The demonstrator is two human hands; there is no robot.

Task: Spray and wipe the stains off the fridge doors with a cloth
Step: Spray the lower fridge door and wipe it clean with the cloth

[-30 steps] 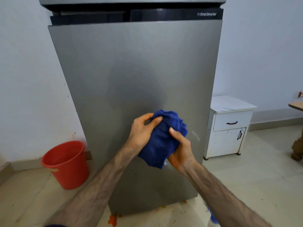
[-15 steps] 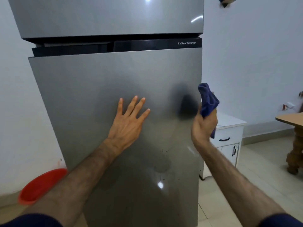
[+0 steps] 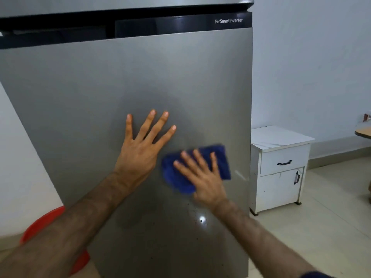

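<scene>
fridge door: lower door of a grey two-door fridge fills the view, black band with "ProSmartInverter" print along its top; upper door only just visible at the frame top
stains: small dark specks on the lower door, just below the right wrist, around a light glare spot; faint smudgy patches near the middle
cloth: blue cloth, folded flat against the lower door, right of centre, blurred
right hand: right hand lies on the cloth with fingers straight and spread, pressing it to the door; no curl round it
left hand: left hand flat on the bare door just left of the cloth, fingers spread, holds nothing; reads as a brace
step: wiping, judged from the blur; the specks below the cloth are not yet reached
risk 1: cloth is held by palm pressure only, so it could slip and drop if pressure eases mid-stroke
risk 2: strokes could stay above the speck cluster and leave it there
risk 3: bracing bare palm could leave fresh prints on the brushed finish
risk 4: a dry cloth could smear instead of lifting; no spray bottle in view, can't tell if the door is wet
around: red bucket on the floor low left, partly behind the left forearm; white bedside cabinet right of the fridge, close to its side; wooden table edge at far right
in the way: nothing between cloth and specks; cabinet could crowd the elbow near the right edge
</scene>
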